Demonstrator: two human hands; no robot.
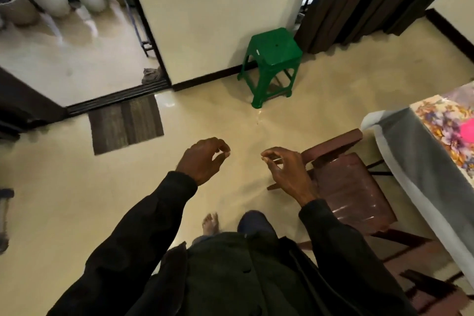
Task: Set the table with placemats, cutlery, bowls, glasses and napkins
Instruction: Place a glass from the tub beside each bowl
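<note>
Table (415, 161) at right edge, grey-draped, floral-topped

Both arms reach forward in dark sleeves, held out at about the same height. The left hand (202, 159) and right hand (287, 174) hang apart — fingers loosely curled, thumbs near fingertips, holding nothing. One bare foot (210, 223) shows below.

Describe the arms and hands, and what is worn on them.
Long black sleeves cover both arms to the wrists: left sleeve, right sleeve. They belong to a dark buttoned jacket. The left hand and right hand are bare. No gloves, rings or watch show.
</note>
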